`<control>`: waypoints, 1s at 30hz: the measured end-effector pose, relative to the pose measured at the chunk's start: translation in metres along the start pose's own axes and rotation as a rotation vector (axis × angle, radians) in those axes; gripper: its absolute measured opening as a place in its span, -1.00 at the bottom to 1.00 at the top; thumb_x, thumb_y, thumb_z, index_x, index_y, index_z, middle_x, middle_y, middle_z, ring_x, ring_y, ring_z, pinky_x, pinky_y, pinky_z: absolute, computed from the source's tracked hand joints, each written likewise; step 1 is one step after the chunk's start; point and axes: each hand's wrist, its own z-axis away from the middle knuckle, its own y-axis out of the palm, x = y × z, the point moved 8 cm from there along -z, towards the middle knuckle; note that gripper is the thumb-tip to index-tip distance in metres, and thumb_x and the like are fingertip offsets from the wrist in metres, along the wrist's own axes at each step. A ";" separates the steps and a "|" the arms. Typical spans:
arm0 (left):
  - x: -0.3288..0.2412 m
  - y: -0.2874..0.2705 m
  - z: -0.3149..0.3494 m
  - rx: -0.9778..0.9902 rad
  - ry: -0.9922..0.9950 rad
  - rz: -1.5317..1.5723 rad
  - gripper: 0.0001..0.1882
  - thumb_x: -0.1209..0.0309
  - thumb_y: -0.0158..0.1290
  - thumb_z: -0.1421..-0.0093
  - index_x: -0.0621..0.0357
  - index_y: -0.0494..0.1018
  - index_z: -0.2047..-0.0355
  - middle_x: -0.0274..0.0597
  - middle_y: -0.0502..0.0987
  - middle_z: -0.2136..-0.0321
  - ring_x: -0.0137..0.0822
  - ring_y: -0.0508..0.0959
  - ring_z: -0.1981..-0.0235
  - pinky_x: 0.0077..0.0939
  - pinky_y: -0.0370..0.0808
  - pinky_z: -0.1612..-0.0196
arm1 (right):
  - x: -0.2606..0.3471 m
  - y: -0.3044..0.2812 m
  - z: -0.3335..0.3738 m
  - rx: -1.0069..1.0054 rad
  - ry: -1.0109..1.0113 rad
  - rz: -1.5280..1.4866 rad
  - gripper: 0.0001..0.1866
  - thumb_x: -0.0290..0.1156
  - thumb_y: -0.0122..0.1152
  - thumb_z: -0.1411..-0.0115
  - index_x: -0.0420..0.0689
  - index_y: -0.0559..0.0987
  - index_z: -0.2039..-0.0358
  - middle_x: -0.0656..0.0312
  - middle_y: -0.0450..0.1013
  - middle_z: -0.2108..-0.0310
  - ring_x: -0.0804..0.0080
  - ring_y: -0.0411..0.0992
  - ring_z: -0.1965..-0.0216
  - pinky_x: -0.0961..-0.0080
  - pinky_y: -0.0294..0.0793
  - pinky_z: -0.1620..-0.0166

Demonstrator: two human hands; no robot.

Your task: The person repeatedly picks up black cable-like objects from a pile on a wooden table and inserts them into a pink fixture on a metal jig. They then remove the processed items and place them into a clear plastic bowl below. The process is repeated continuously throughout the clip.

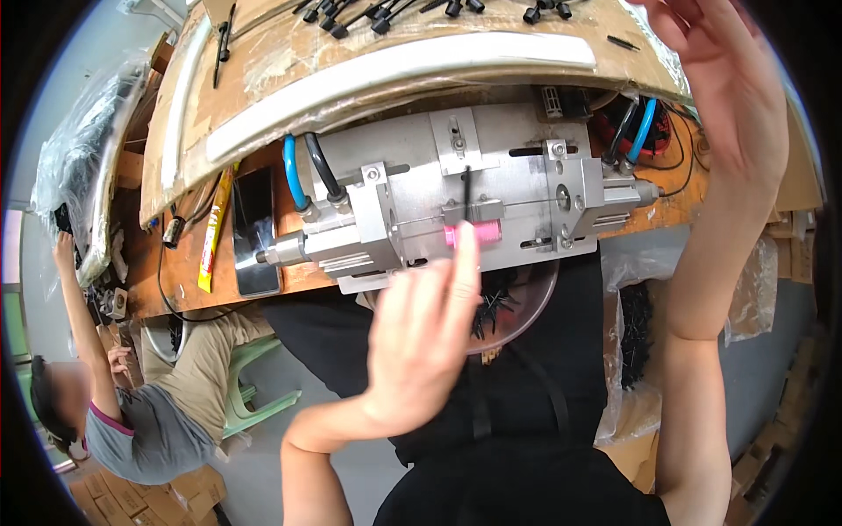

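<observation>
My left hand (419, 337) is over the front of a metal clamping fixture (517, 188), its index finger stretched forward and the other fingers curled. A thin black rod (467, 195) meets the index fingertip and crosses the fixture's small central block (474, 210); the fingers seem to pinch its near end, though the thumb is hidden. Partly behind that finger lies a bright pink piece (488, 231). My right hand (728, 96) is raised at the upper right, beside the cardboard sheet (386, 101). Its visible fingers are apart, the tips partly cut off by the picture's edge.
Black knobbed rods (338, 19) lie on the cardboard. Below the fixture, a bowl (522, 324) holds dark thin pieces. A phone (255, 232) and a yellow packet (217, 232) lie left of it. Blue hoses (291, 171) attach to the fixture. Another person (158, 421) sits far left.
</observation>
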 end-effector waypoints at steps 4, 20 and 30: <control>-0.018 0.044 0.014 0.138 -0.089 -0.045 -0.26 0.63 0.05 0.03 0.40 0.23 -0.25 -0.19 0.31 0.36 -0.27 0.36 0.35 -0.45 0.39 0.24 | -0.006 -0.022 0.020 0.023 0.075 -0.009 -0.58 -0.20 0.05 -0.40 -0.27 0.45 -0.07 0.05 0.54 0.12 0.45 0.51 0.22 0.66 0.46 0.38; -0.013 0.042 0.004 0.242 -0.191 -0.008 -0.24 0.54 0.21 -0.02 0.36 0.24 -0.26 -0.17 0.38 0.30 -0.20 0.39 0.28 -0.33 0.39 0.16 | -0.002 0.013 0.155 -0.006 0.245 0.085 -0.65 -0.73 0.32 -0.05 -0.35 0.54 0.11 0.04 0.57 0.31 0.37 0.54 0.29 0.57 0.47 0.29; -0.014 0.044 0.000 0.236 -0.144 -0.072 -0.22 0.59 0.11 0.02 0.48 0.17 -0.26 -0.14 0.36 0.30 -0.22 0.39 0.28 -0.39 0.42 0.14 | -0.002 0.025 0.170 0.072 0.259 0.148 -0.63 -0.74 0.38 0.01 -0.34 0.57 0.14 0.06 0.59 0.34 0.34 0.53 0.35 0.57 0.53 0.31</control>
